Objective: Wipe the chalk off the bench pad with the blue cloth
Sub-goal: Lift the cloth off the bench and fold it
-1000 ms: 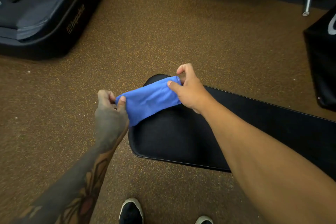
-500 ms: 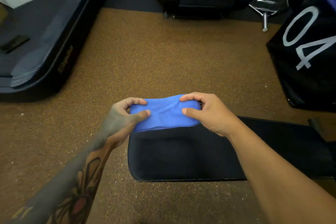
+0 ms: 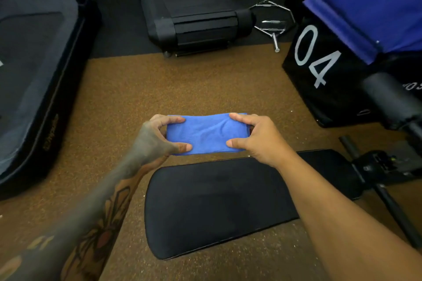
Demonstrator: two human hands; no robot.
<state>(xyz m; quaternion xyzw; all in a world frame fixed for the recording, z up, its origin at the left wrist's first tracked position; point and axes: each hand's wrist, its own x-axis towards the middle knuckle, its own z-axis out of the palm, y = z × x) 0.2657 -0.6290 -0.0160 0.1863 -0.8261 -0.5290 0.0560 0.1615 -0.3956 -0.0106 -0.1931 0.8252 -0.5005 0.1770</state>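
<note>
Both hands hold the folded blue cloth (image 3: 206,133) stretched between them, left hand (image 3: 155,139) and right hand (image 3: 260,139) pinching its ends, above the brown floor (image 3: 182,84) just beyond the black bench pad (image 3: 217,207) (no chalk discernible).

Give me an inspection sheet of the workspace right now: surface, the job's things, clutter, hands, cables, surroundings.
Surface: black bench pad, bare; no chalk marks that I can make out at this sharpness.
Job's things: blue cloth, folded into a flat band, held in the air beyond the pad's far edge, not touching it.
Clutter: nothing seen on the pad.
Hands: left hand pinches the cloth's left end; right hand pinches its right end.
Cables: nothing seen.
Surroundings: brown speckled floor; treadmill ahead; black box marked 04 at right; chrome bar on the floor beside it.
</note>
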